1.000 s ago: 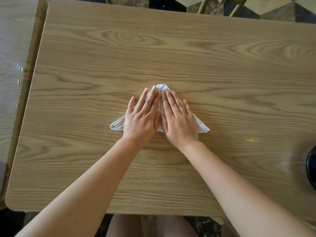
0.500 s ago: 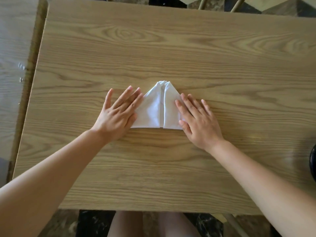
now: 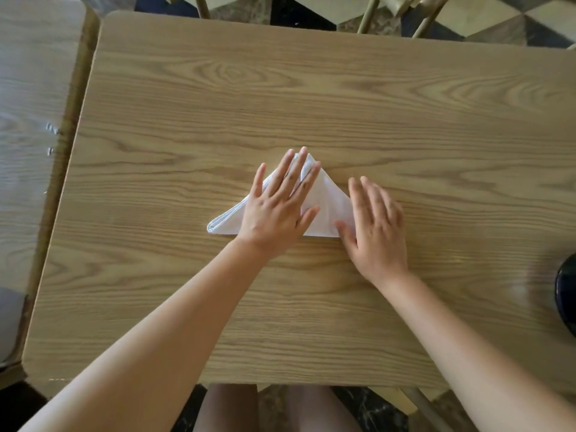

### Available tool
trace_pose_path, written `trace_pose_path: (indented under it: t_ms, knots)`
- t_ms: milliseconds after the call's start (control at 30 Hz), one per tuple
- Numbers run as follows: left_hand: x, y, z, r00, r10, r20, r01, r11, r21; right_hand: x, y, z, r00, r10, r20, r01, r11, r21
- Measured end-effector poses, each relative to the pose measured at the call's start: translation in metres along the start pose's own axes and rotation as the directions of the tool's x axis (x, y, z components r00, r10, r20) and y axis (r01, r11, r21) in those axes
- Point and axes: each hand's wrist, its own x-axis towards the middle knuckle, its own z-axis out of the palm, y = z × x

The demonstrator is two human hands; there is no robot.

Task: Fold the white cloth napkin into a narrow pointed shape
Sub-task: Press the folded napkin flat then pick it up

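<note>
The white cloth napkin lies folded into a flat triangle in the middle of the wooden table, its point facing away from me. My left hand presses flat on the napkin's left half, fingers spread and reaching up to the point. A rounded left corner of the cloth sticks out beside that hand. My right hand lies flat and slightly blurred at the napkin's lower right corner, mostly on the bare wood, thumb touching the cloth edge.
A second table stands close on the left with a narrow gap between. A dark round object sits at the right edge. Chair legs show beyond the far edge. My knees are below the near edge.
My left hand has slid from the napkin's left side onto its middle, up to the point. My right hand stays at the right corner. The left corner now pokes out.
</note>
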Motion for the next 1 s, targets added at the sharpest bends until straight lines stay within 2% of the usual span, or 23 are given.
trace_pose_path:
  t_ms: [133,233,367,433,533,633,733,867,933,1000]
  knots:
    - [0.009,0.004,0.018,0.998,-0.043,0.047,0.043,0.999,0.012,-0.014,0.004,-0.009,0.97,0.22,-0.106,-0.212,0.974,0.083]
    - [0.009,0.005,0.02,0.997,-0.055,0.055,0.053,0.998,0.03,-0.016,0.008,-0.015,0.944,0.327,-0.045,-0.31,0.925,0.218]
    - [0.009,0.007,0.02,0.994,-0.082,0.066,0.08,0.996,0.037,-0.013,0.009,-0.019,0.921,0.387,0.05,-0.384,0.875,0.296]
    - [0.008,0.01,0.02,0.992,-0.105,0.074,0.103,0.994,0.039,-0.01,0.01,-0.023,0.911,0.395,0.118,-0.407,0.816,0.411]
    - [0.008,0.016,0.02,0.98,-0.161,0.116,0.159,0.987,0.024,-0.007,0.007,-0.034,0.874,0.44,0.205,-0.466,0.644,0.607]
    - [0.011,0.022,0.015,0.972,-0.196,0.133,0.209,0.974,-0.09,-0.004,-0.001,-0.046,0.857,0.484,0.178,-0.453,0.54,0.709]
    - [0.008,0.012,-0.002,0.979,-0.2,0.047,0.205,0.924,-0.322,0.002,-0.007,-0.055,0.854,0.497,0.153,-0.432,0.513,0.742]
    - [-0.003,-0.026,-0.02,0.987,0.069,-0.147,-0.108,0.953,-0.283,0.009,-0.014,-0.067,0.87,0.486,0.08,-0.371,0.54,0.755]
    - [-0.003,-0.033,-0.031,0.996,0.024,-0.082,-0.053,0.927,-0.372,0.012,-0.021,-0.073,0.882,0.472,0.018,-0.321,0.571,0.755]
    - [0.005,-0.035,-0.036,0.99,-0.114,0.087,0.143,0.845,-0.516,0.015,-0.033,-0.078,0.894,0.443,-0.061,-0.255,0.617,0.745]
